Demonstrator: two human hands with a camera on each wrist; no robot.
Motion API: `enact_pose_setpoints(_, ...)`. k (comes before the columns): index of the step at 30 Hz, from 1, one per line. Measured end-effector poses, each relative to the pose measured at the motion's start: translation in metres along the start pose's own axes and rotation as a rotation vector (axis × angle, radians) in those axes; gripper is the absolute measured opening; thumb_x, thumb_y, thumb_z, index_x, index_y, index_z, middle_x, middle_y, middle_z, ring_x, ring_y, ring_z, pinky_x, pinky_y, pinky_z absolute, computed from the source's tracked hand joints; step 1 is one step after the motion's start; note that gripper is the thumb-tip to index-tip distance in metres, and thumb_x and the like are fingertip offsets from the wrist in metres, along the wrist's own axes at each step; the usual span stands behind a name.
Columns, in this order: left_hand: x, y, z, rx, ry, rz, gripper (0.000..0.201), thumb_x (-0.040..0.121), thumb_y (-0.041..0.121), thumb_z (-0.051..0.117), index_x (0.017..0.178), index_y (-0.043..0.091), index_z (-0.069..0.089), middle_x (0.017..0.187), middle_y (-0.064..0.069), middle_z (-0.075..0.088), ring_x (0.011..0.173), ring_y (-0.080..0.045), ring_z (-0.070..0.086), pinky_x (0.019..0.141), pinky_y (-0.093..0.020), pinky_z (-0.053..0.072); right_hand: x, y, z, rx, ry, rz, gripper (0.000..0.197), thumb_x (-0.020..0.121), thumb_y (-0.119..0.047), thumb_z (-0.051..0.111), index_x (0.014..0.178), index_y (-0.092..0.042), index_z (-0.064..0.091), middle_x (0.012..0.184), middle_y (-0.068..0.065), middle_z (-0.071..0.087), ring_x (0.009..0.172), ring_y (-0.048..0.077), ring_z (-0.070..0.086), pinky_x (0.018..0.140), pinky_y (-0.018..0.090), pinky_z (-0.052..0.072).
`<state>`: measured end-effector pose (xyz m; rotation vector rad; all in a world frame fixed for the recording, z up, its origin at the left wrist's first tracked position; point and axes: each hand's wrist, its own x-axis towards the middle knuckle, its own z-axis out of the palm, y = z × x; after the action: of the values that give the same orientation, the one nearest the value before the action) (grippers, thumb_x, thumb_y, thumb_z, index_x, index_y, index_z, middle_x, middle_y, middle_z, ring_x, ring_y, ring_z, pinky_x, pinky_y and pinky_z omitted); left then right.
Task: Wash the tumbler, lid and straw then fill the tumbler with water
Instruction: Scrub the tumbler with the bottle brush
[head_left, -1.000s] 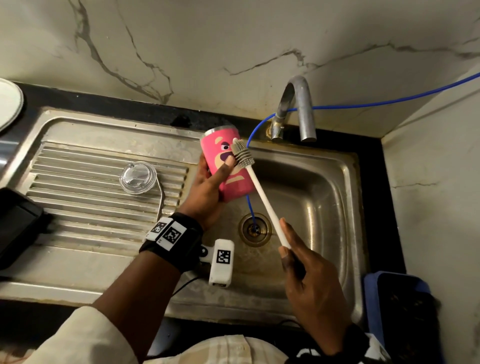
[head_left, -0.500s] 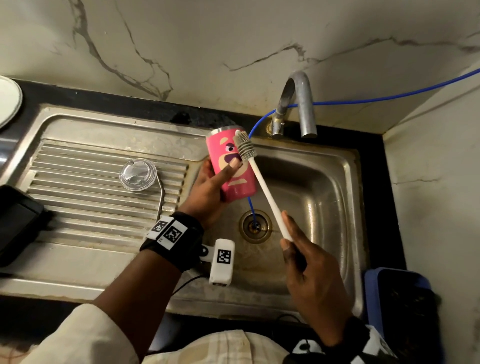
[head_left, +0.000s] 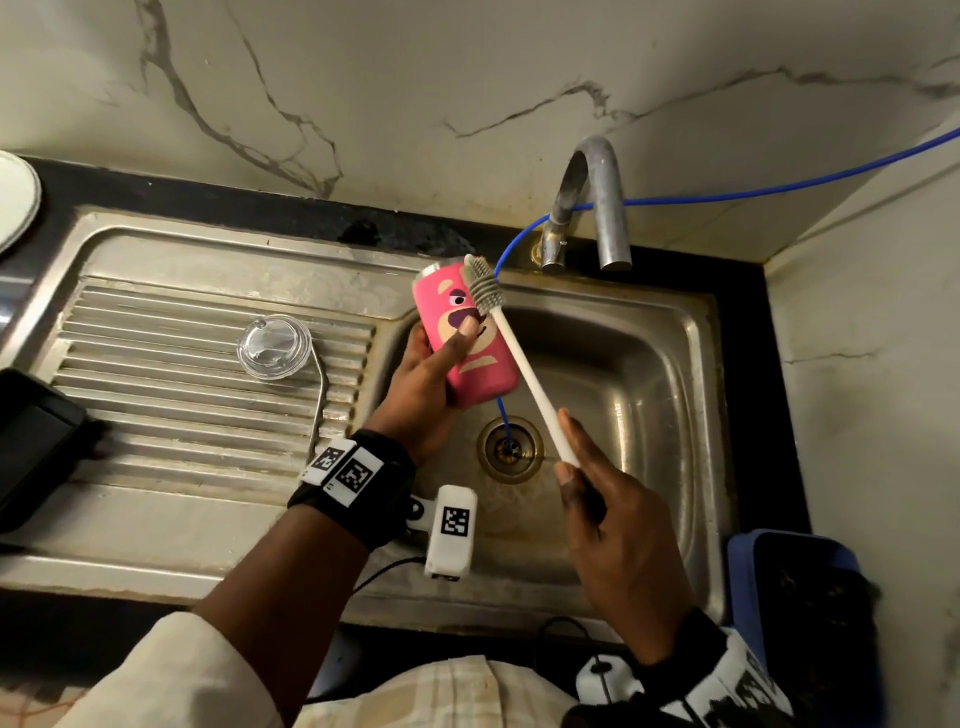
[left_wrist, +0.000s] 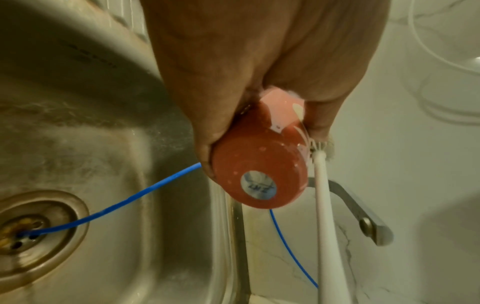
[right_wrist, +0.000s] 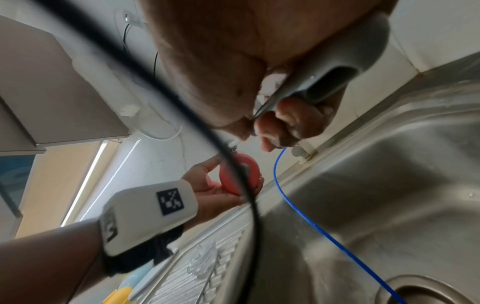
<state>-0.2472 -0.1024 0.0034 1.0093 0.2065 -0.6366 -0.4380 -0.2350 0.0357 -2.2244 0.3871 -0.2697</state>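
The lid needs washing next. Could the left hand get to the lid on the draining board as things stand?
Probably not yet: the left hand grips the pink tumbler. The lid lies uncovered on the draining board beside it, so once the tumbler is put down the way looks free.

Sink basin (head_left: 649, 364) at right, drainboard (head_left: 171, 415) at left, both set in worktop (head_left: 748, 332). Tap (head_left: 597, 202) behind basin at back wall. Hose (head_left: 779, 187) runs from right wall past tap, down into drain (head_left: 511, 449). Lid (head_left: 274, 345) on drainboard, straw (head_left: 318, 410) just right of it. Tumbler (head_left: 467, 338) held tilted in left hand (head_left: 423, 395) above basin's left edge. Brush (head_left: 519, 353) in right hand (head_left: 618, 540), bristle head against tumbler's upper side, handle slanting over drain.
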Motion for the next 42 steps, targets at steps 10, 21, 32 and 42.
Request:
enact_pose_setpoints(10,0.011,0.014,-0.017,-0.123,0.063,0.058,0.07,0.089,0.015,0.073,0.15,0.024,0.039,0.143,-0.021,0.059,0.125,-0.042,0.064,0.09,-0.061,0.058,-0.004,0.003,0.004,-0.024,-0.039,-0.048,0.051,0.103,-0.025,0.058,0.154,-0.028,0.051,0.079,-0.01,0.066,0.064,-0.018,0.051,0.067,-0.003,0.034)
enact_pose_setpoints(21,0.008,0.009,-0.009,-0.02,-0.004,0.03,0.068,0.09,0.024,0.068,0.152,0.015,0.044,0.144,-0.021,0.059,0.127,-0.04,0.062,0.097,-0.058,0.057,-0.007,-0.002,0.002,-0.024,-0.028,-0.048,0.051,0.105,-0.028,0.058,0.155,-0.03,0.049,0.092,-0.014,0.072,0.068,-0.019,0.053,0.069,-0.003,0.036)
enact_pose_setpoints(32,0.007,0.009,-0.009,-0.03,-0.017,0.059,0.071,0.089,0.02,0.069,0.154,0.02,0.041,0.144,-0.019,0.059,0.123,-0.035,0.065,0.09,-0.053,0.06,-0.005,-0.001,0.001,-0.015,-0.032,-0.034,0.05,0.107,-0.028,0.058,0.156,-0.033,0.047,0.098,-0.014,0.073,0.073,-0.012,0.062,0.069,0.003,0.044)
enact_pose_setpoints(42,0.004,0.0,-0.005,0.026,-0.056,0.051,0.068,0.089,0.02,0.071,0.149,0.027,0.04,0.134,-0.005,0.066,0.125,-0.031,0.065,0.093,-0.059,0.058,0.006,-0.005,0.002,0.015,0.018,-0.013,0.052,0.104,-0.016,0.062,0.154,-0.023,0.05,0.064,-0.026,0.042,0.059,-0.01,0.054,0.059,-0.001,0.033)
